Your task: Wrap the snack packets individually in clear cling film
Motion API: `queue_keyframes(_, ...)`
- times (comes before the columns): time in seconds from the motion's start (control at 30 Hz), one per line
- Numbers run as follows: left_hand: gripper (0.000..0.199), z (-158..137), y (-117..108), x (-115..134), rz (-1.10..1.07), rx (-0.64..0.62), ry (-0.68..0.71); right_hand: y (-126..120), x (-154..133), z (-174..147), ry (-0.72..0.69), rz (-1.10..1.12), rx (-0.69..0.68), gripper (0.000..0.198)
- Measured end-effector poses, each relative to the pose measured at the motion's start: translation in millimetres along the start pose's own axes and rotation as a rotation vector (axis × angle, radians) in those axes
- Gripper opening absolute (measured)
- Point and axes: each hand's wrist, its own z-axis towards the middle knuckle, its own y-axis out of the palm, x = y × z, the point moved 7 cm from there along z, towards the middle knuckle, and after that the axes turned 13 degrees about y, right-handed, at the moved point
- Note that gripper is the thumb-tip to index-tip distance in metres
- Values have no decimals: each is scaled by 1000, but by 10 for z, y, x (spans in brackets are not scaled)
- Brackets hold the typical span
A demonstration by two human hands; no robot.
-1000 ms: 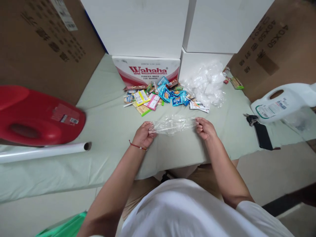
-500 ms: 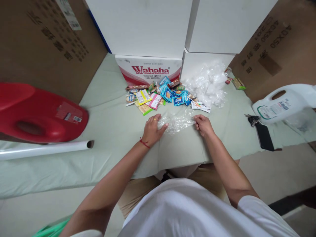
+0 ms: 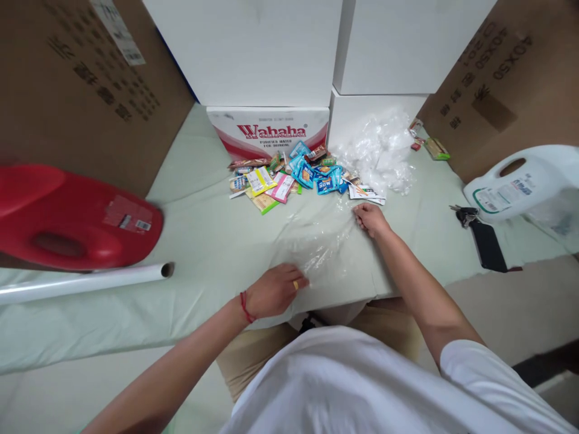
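Observation:
A clear plastic bag lies spread and wrinkled on the cloth-covered table between my hands. My right hand pinches its far right corner, fingers closed. Near the table's front edge, my left hand has its fingers drawn together on the bag's near left edge; it wears a ring and a red string bracelet. Beyond the bag sits a pile of small snack packets, blue, yellow, pink and green. To their right is a heap of crumpled clear plastic bags, just past my right hand.
Behind the packets stands a Wahaha carton under white boxes. A red jug and a white roll lie at left. On the right are a white jug, keys and a black phone. Brown cardboard flanks both sides.
My left hand has moved down toward the table's front edge, drawing the bag from a bunched shape into a wide, flatter sheet. My right hand stays nearly in place at its corner.

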Motion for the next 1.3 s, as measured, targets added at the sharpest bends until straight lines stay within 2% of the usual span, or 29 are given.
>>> queue_keyframes(0.07,34,-62,49,-28,-69,-13,-97,58,-59,48,-18,-44,-13,24)
queue_keyframes(0.13,41,-97,45,-165,-122,58,-266,108,-121,74,-42,-87,-26,23)
queue_keyframes(0.23,43,-109,30,-437,-87,160,-545,89,-202,22,-92,-129,15,23)
queue_keyframes(0.3,43,-91,70,-578,-29,138,-687,15,-229,-116,-157,-207,95,40)
queue_keyframes(0.37,42,-58,137,-651,11,63,-751,-58,-183,-328,-222,-363,179,66)
queue_keyframes(0.43,47,-40,182,-664,50,-8,-752,-111,-34,-559,-247,-537,229,90)
queue_keyframes(0.47,54,-47,191,-659,70,-37,-743,-139,72,-661,-240,-596,238,99)
queue_keyframes(0.53,74,-102,189,-647,111,-97,-730,-201,292,-812,-215,-633,220,105)
queue_keyframes(0.67,107,-296,186,-664,131,-265,-725,-324,579,-849,-148,-392,43,92)
queue_keyframes(0.77,123,-406,202,-691,100,-362,-752,-389,602,-742,-108,-220,-101,79)
queue_keyframes(0.83,129,-424,201,-698,98,-377,-765,-415,551,-687,-106,-244,-147,63)
queue_keyframes(0.9,134,-416,203,-695,93,-376,-766,-455,457,-686,-137,-414,-70,46)
queue_keyframes(1.0,138,-401,207,-689,62,-366,-758,-453,184,-909,-334,-744,277,39)
queue_keyframes(1.07,137,-398,196,-689,40,-349,-747,-261,25,-1232,-540,-823,453,41)
queue_keyframes(1.1,137,-401,186,-692,29,-341,-743,-90,0,-1408,-640,-819,456,42)
queue_keyframes(1.13,137,-409,172,-700,18,-334,-742,131,21,-1572,-726,-806,384,42)
queue_keyframes(1.17,135,-423,152,-714,7,-325,-742,429,99,-1722,-807,-830,197,43)
queue_keyframes(1.23,121,-466,91,-765,-29,-292,-739,1055,396,-2054,-961,-934,-285,45)
queue_keyframes(1.3,99,-520,15,-841,-91,-239,-721,1456,726,-2310,-1045,-1038,-576,43)
